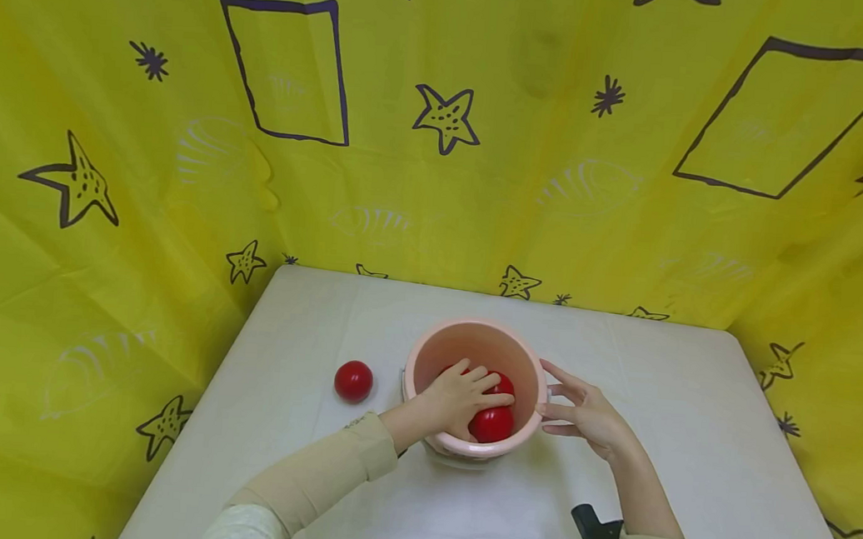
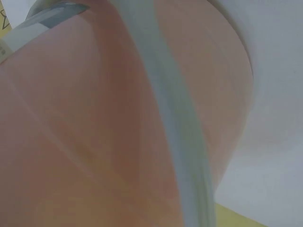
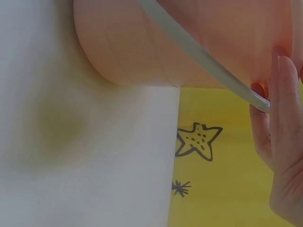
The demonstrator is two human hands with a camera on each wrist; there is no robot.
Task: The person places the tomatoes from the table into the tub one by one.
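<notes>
A pink bucket [image 1: 476, 329] with a pale handle [image 2: 177, 111] stands upright on the table. Inside it my left hand [image 1: 460, 401] reaches down among red balls, its thumb and fingers curved round a red ball [image 1: 492, 425]. Another red ball [image 1: 500, 381] shows behind the fingers; the hand hides part of the contents. My right hand [image 1: 592, 416] touches the bucket's right side near the rim with fairly straight fingers, close to the handle's end in the right wrist view. The left wrist view shows only the bucket's outer wall and handle, not the fingers.
A single red ball [image 1: 353, 381] lies on the white table [image 1: 297, 477], left of the bucket. Yellow curtains [image 1: 437, 186] with dark star drawings hang behind the table and at both sides. A black strap piece [image 1: 595, 527] sticks out at the right wrist.
</notes>
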